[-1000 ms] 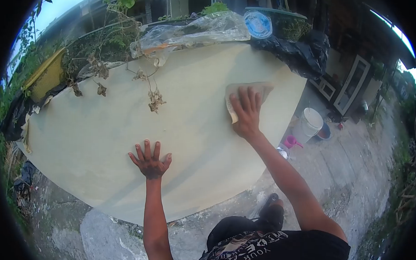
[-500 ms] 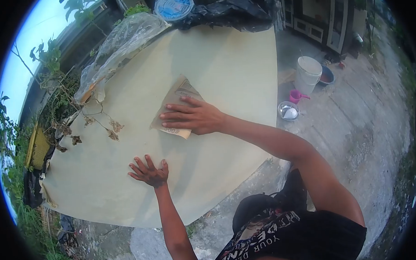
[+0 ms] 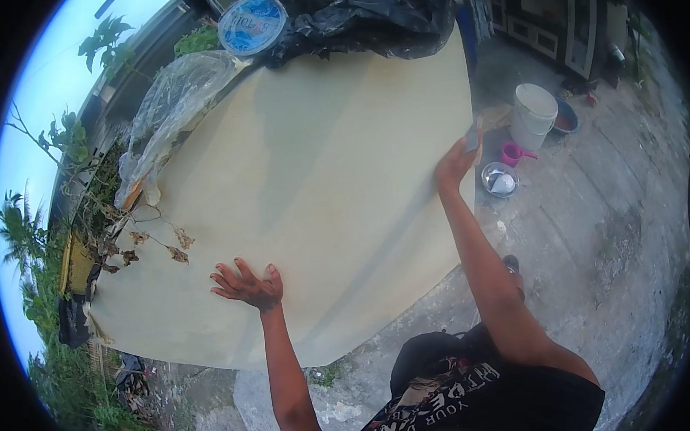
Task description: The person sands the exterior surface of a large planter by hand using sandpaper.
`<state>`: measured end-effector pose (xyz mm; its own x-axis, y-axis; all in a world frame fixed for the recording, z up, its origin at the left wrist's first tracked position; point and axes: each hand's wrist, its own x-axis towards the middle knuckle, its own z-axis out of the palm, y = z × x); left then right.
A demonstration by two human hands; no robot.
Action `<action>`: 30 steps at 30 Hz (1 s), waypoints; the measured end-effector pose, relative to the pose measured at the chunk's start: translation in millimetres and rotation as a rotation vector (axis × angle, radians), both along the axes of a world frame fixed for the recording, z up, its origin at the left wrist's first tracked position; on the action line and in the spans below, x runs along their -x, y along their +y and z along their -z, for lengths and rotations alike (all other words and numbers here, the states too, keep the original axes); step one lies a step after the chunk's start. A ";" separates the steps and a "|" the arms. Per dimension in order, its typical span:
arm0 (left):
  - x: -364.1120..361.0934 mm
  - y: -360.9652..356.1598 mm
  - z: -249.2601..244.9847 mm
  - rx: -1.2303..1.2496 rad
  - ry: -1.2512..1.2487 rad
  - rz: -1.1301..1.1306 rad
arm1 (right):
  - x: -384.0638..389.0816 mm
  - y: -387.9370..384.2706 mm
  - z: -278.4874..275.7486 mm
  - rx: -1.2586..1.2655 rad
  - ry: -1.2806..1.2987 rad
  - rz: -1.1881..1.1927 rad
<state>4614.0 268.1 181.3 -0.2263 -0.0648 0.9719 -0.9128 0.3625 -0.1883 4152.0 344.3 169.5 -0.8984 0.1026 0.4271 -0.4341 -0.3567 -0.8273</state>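
Dried stems (image 3: 160, 239) are lying on the left part of the table (image 3: 319, 140), where a wide sweep is likely catching them and dragging grit across the pale top. The left hand (image 3: 247, 286) is pressing flat near the front edge, fingers spread, holding nothing. If it slackens, the top is probably shifting. At the table's right edge the right hand (image 3: 456, 164) is pinching a thin sheet (image 3: 473, 135), seen edge-on. A loose pinch is risking a drop toward the metal bowl (image 3: 499, 181) on the ground.
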 end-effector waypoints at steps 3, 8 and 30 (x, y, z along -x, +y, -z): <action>-0.3 -4.2 0.5 0.036 -0.006 0.009 | -15.7 3.4 15.7 -0.002 -0.243 -0.042; -2.8 -8.7 5.8 0.045 0.034 0.018 | -90.1 -9.5 -94.0 -0.046 0.284 -0.025; -5.7 -6.3 7.2 0.019 0.046 0.064 | -93.7 -4.7 -153.5 -0.160 0.849 0.100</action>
<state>4619.6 261.8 174.1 -0.1848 -0.0335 0.9822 -0.8957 0.4170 -0.1543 4245.7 339.6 323.0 -0.2595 0.0458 0.9647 -0.9502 -0.1908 -0.2465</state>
